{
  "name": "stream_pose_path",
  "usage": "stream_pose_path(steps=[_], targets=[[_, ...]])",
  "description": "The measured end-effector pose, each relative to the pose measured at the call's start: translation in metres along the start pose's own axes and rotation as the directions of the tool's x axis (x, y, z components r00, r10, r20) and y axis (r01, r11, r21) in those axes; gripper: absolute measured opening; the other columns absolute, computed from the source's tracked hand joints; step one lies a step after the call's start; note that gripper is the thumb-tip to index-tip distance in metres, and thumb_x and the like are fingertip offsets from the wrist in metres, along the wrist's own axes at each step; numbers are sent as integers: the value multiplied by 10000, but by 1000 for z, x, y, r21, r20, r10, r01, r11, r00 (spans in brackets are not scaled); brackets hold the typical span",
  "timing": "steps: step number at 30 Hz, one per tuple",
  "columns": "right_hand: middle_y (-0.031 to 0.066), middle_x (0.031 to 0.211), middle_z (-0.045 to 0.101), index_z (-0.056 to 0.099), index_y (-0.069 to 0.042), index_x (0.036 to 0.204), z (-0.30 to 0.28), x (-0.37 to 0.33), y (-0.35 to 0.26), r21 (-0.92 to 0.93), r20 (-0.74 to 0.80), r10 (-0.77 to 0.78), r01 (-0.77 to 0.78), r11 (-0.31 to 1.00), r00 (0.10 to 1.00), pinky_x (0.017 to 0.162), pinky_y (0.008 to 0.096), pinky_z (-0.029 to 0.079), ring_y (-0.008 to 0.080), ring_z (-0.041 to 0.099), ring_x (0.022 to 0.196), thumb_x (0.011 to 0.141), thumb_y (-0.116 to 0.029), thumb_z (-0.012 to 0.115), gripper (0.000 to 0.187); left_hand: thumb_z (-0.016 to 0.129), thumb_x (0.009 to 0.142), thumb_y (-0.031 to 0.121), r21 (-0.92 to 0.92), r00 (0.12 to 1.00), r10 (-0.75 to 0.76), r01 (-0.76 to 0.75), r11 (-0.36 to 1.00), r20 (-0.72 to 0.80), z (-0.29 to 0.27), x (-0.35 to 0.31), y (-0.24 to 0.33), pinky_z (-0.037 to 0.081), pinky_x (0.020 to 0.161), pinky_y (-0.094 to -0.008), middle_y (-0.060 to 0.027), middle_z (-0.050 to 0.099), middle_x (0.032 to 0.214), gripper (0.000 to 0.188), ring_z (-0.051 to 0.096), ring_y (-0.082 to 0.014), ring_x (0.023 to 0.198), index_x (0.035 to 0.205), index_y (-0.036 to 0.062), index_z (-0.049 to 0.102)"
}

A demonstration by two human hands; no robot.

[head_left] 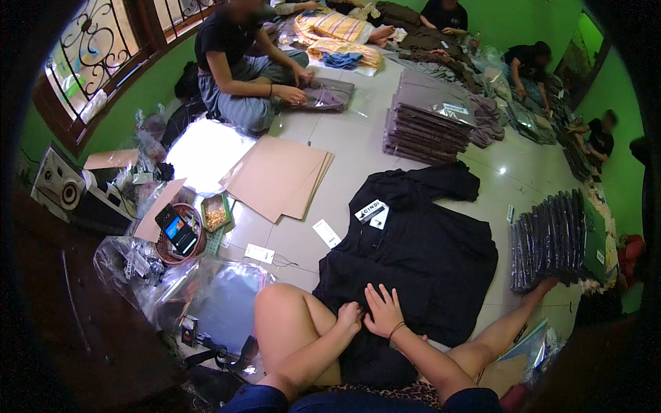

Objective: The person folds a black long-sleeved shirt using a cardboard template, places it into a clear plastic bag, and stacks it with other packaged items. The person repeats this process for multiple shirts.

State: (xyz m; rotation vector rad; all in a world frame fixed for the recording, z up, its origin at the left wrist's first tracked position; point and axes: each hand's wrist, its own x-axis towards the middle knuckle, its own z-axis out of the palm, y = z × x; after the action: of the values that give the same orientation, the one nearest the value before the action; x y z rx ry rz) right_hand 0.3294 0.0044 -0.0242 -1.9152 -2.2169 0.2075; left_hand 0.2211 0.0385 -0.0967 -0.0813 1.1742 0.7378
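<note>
A black short-sleeved shirt point(427, 261) lies spread on the floor in front of me, its lower part reaching between my legs. A black-and-white tag point(372, 213) rests at its neckline. My left hand point(350, 316) is closed, its curled fingers pinching the cloth near the shirt's left edge; the fingertips are partly hidden. Beside it, my right hand point(384, 312) lies flat on the fabric with the fingers apart. Two loose white tags, one next to the collar point(327, 234) and another point(259, 253) farther left, lie on the tiles.
Brown cardboard sheets point(279, 179) and clear plastic bags point(231, 296) lie to my left, near a basket point(196, 251) holding a phone point(177, 230). Stacks of bagged clothes stand ahead point(427, 117) and right point(551, 241). A co-worker point(237, 69) handles a packet; others sit farther back.
</note>
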Motion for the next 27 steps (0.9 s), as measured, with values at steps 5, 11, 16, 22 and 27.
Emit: stream_pose_path(steps=[5,11,16,22,27], targets=[[22,1288,453,404,-149,1302,-16,18,10,-79,11,67,-65,995,998,926,438,395,252,447,1148,689,-181,656,663,653,759,166,298,979,187,-204,933,84,24,-27,16,400,621,-230,-12,545,808,174,511,-107,767,846,66,540],[135,1107,576,580,-38,1040,-106,2,24,330,-215,166,-89,940,962,820,358,474,296,573,981,785,-193,602,299,576,841,81,296,320,683,-942,158,656,35,-101,55,429,732,-246,-26,510,945,231,509,-120,875,1066,47,532],[118,779,587,563,46,730,-167,-58,3,884,-188,395,-20,467,899,618,294,421,181,539,688,788,-129,602,189,602,795,104,375,239,796,-927,16,556,37,-135,86,348,936,-333,-132,447,1203,508,419,-215,1125,1254,28,398],[-8,655,527,549,-54,673,-168,-94,-20,999,32,516,-27,-17,856,581,237,357,83,462,601,864,-168,496,228,418,894,340,295,443,219,-821,489,869,54,-168,76,270,1015,-351,-161,417,1293,506,363,-251,1226,1258,-12,412],[32,734,615,608,-62,738,-170,-108,-13,960,123,659,81,-270,742,634,237,408,107,541,635,869,-197,467,236,473,908,258,313,450,-168,-271,910,877,46,-194,68,432,819,-324,-55,568,1033,299,541,-156,932,1124,52,500]])
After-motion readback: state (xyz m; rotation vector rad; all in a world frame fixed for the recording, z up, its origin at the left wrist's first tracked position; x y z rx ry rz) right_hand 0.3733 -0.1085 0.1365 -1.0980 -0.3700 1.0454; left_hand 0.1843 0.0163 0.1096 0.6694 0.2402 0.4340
